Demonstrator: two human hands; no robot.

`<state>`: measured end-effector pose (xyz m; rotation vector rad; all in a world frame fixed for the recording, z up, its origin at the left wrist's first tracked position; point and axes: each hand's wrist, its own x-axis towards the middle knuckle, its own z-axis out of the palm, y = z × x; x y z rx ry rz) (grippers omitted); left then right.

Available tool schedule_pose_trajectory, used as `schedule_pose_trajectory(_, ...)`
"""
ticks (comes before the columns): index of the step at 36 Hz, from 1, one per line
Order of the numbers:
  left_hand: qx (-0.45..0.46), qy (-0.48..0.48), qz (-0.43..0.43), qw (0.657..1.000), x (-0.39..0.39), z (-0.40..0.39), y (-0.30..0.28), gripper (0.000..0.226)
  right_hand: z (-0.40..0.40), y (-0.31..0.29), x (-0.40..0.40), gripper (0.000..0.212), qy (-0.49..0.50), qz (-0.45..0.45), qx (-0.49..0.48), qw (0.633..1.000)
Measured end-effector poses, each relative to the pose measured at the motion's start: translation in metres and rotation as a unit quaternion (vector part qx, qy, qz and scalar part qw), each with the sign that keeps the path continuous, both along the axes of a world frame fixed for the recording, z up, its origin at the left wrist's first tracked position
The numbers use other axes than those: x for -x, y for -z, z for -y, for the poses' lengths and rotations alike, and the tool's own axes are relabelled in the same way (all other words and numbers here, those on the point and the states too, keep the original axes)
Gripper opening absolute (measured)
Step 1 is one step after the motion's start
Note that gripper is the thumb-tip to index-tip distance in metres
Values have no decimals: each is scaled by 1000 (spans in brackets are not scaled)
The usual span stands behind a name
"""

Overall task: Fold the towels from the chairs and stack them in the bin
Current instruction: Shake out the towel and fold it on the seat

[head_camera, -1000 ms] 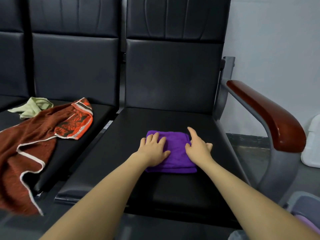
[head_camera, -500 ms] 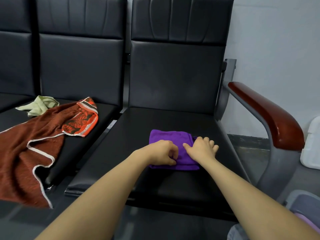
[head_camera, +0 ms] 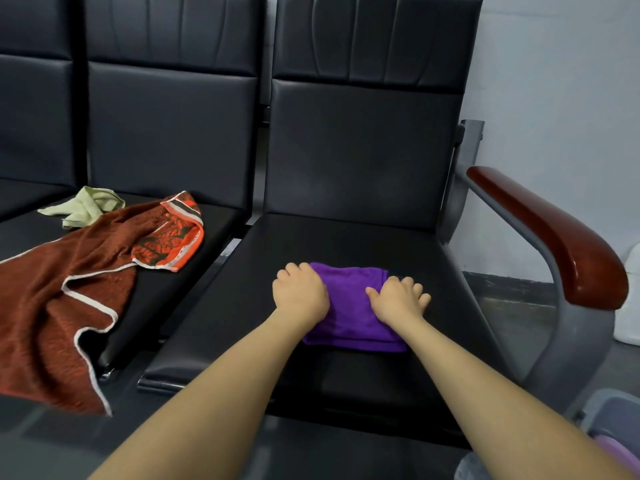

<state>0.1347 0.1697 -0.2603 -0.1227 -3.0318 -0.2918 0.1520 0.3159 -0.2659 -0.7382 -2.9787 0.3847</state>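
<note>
A folded purple towel [head_camera: 349, 306] lies on the seat of the right-hand black chair [head_camera: 346, 237]. My left hand [head_camera: 299, 292] sits at the towel's left edge with its fingers curled round that edge. At the right edge, my right hand [head_camera: 398, 299] has its thumb on top of the cloth and its fingers bent down over the side. A rust-red towel with an orange patterned end [head_camera: 69, 289] hangs off the front of the middle chair. A crumpled pale green towel [head_camera: 86, 206] lies behind it. The grey bin's [head_camera: 609, 410] corner shows at the lower right.
A red-brown armrest [head_camera: 554, 233] on a grey metal frame borders the right chair. A white container [head_camera: 630, 306] stands on the floor by the grey wall. Something lilac [head_camera: 620, 452] lies in the bin. A third chair is at the far left.
My left hand has moved from the towel's front edge to its left edge, with its fingers curled. My right hand has shifted to the right edge. The camera has moved closer.
</note>
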Motion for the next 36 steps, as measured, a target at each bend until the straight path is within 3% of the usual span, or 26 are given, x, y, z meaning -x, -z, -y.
schedule_pose_trajectory(5,-8,-38,54,998,7,1,8,58,7,-2,-3,39,-46,-60,-4,997)
schedule_pose_trajectory(11,-79,-46,37,995,2,2,1,31,10,-17,-9,23,-81,-144,73,983)
schedule_pose_trajectory(15,-191,-30,-12,981,-5,-1,-21,20,9,-34,-17,26,-81,-187,75,976)
schedule_pose_trajectory(23,-176,39,-168,969,-23,-17,-80,20,-10,-81,-32,27,-65,-298,55,951)
schedule_pose_trajectory(36,-225,100,-203,948,-72,-80,-128,19,-68,-140,-98,30,-26,-388,-21,921)
